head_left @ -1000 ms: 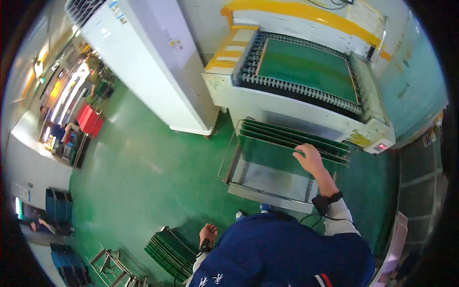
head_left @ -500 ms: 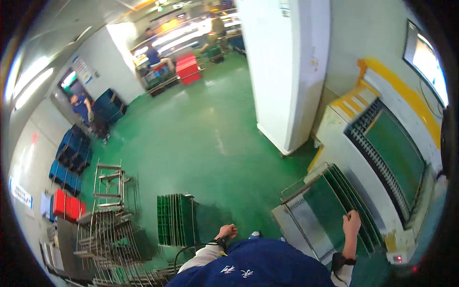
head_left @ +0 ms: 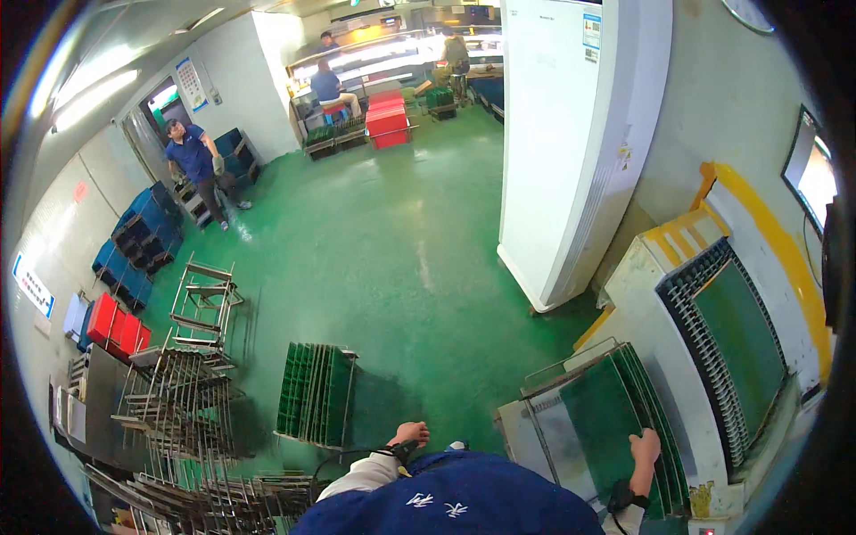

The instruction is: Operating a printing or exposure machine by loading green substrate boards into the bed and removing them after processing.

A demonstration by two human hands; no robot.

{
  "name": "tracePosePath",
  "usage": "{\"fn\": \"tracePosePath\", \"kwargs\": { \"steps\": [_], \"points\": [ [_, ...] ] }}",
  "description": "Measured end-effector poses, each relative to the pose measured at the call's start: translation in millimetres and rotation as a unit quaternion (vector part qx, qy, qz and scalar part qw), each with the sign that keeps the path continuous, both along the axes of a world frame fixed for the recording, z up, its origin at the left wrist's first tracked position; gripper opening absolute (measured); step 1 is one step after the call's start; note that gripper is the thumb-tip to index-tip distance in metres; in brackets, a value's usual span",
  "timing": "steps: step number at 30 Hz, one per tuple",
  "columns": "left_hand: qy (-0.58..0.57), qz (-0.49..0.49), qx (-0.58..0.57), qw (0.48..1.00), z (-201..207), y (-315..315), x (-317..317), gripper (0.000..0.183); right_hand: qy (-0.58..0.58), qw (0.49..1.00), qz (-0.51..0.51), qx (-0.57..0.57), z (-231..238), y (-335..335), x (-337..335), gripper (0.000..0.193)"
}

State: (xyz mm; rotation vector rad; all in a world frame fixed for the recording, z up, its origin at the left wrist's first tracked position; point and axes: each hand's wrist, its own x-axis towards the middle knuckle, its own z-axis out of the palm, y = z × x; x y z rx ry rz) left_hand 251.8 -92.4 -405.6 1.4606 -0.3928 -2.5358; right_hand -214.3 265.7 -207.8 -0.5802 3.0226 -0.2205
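Observation:
At the lower right, my right hand [head_left: 644, 446] is closed at the upper edge of a flat green board [head_left: 599, 412], one of several standing in a wire rack [head_left: 538, 437]. Its fingertips are partly hidden, but they appear to pinch that edge. My left hand [head_left: 410, 434] hangs in front of me with the fingers curled in, and nothing shows in it. Bands with cords circle both wrists. Just beyond the rack, another green board [head_left: 738, 334] lies on a machine [head_left: 664, 259] with a row of black rollers [head_left: 704, 357].
Left of me, a second rack of green boards [head_left: 312, 397] stands on the green floor [head_left: 392, 259]. Empty metal racks [head_left: 183, 401] pile up at the lower left. A tall white cabinet [head_left: 571, 160] rises ahead. A person [head_left: 192, 160] stands by blue crates; others sit or stand farther back.
My view has shifted, moving the cabinet and machine rightward in the picture. My right hand stays at the boards in the rack. The person at the left shows more fully, turned toward the room.

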Motion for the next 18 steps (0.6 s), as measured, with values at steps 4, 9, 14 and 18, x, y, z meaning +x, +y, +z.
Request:
{"fn": "tracePosePath", "kwargs": {
  "steps": [4, 9, 14, 18],
  "points": [
    [-0.077, -0.006, -0.06, 0.995, 10.8, 3.0, -12.6, 0.01, -0.025, 0.999, 0.003, 0.024, 3.3, -3.2, -1.1, 0.035],
    [-0.155, -0.043, -0.11, 0.981, 5.7, 1.8, -15.0, 0.012, -0.087, 0.996, -0.021, 0.019, 29.6, -18.0, 16.2, 0.042],
    [-0.115, -0.052, -0.096, 0.987, -11.7, -2.0, -15.5, 0.014, -0.041, 0.997, -0.069, 0.005, 4.2, -9.2, 15.0, 0.04],
    [-0.064, -0.025, -0.064, 0.996, -31.8, -1.2, -5.3, 0.014, -0.018, 0.998, -0.055, 0.001, 11.6, -17.1, 21.0, 0.04]
  ]
}}
